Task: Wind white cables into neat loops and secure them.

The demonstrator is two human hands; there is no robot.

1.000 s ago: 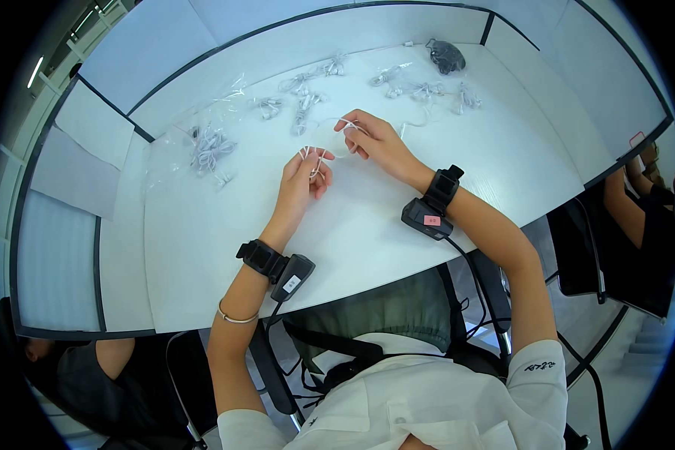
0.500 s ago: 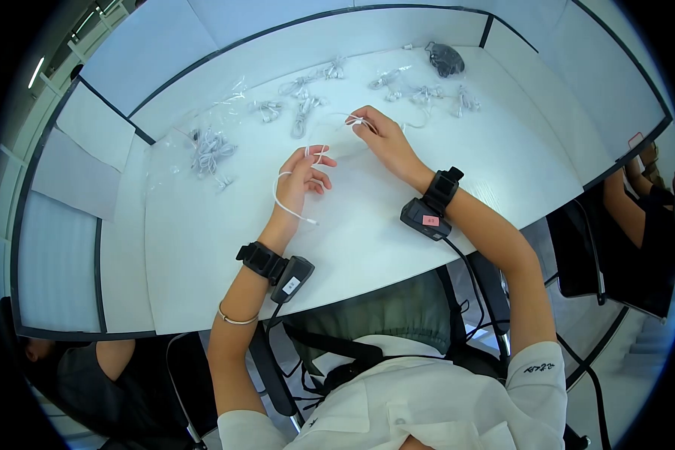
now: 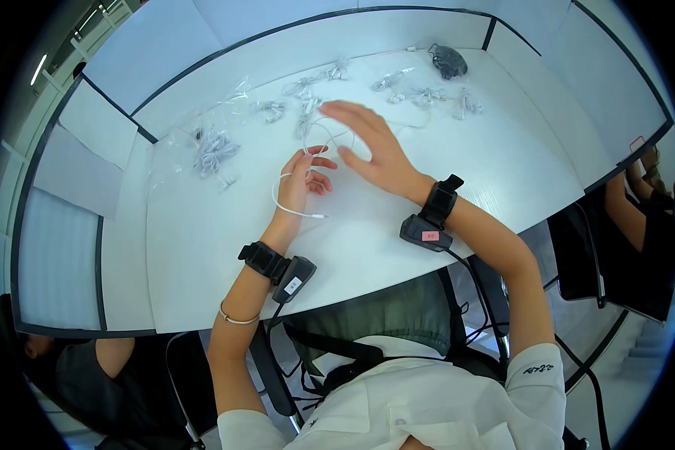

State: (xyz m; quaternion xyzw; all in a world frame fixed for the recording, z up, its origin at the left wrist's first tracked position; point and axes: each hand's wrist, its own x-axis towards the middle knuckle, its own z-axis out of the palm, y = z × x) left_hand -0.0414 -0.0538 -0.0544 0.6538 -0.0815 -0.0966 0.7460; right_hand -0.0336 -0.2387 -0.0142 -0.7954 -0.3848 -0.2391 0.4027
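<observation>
A thin white cable [image 3: 303,214] is pinched between the thumb and fingers of my left hand [image 3: 301,178], over the middle of the table. One end with a small plug hangs in a curve past the wrist, and a loop of it rises above the fingertips. My right hand [image 3: 377,151] is open just to the right of that loop, fingers stretched out and thumb apart. From the loop's side, a faint stretch of cable runs off to the right behind the right hand.
Several bundled white cables [image 3: 427,95] lie along the back of the white table [image 3: 457,195]. A larger cable pile [image 3: 216,150] with clear plastic bags is at left. In the back right corner sits a dark pouch-like object [image 3: 448,61]. Low partition walls surround the table; people sit on both sides.
My right hand has opened from a pinch on the cable and moved slightly left and down. A cable loop now stands above my left fingers; the left hand barely moved.
</observation>
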